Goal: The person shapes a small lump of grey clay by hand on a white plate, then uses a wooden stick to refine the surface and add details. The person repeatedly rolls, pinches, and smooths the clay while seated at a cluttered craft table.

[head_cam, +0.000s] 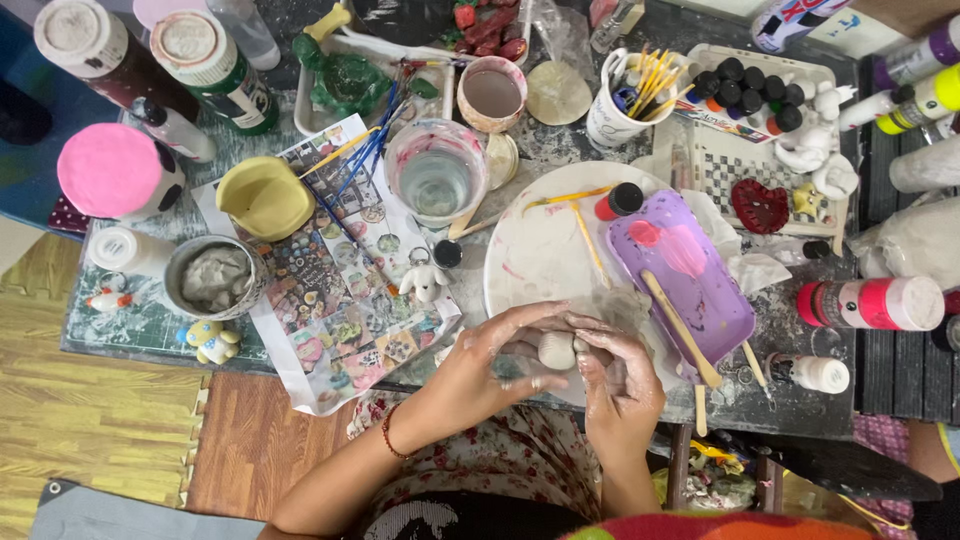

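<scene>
While both hands, left hand (478, 372) and right hand (617, 385), pinch a small clay lump (556, 350) in their fingers at the bench's near edge, the white plate (540, 250) and purple tray (680, 275) crowd close behind

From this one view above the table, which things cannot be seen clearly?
- Clay lump: mostly covered by the left hand and right hand, so its shape is unclear.
- White plate: the near rim is hidden by both hands, the right side by the purple tray.
- White bottles: cut off by the right edge.
</scene>
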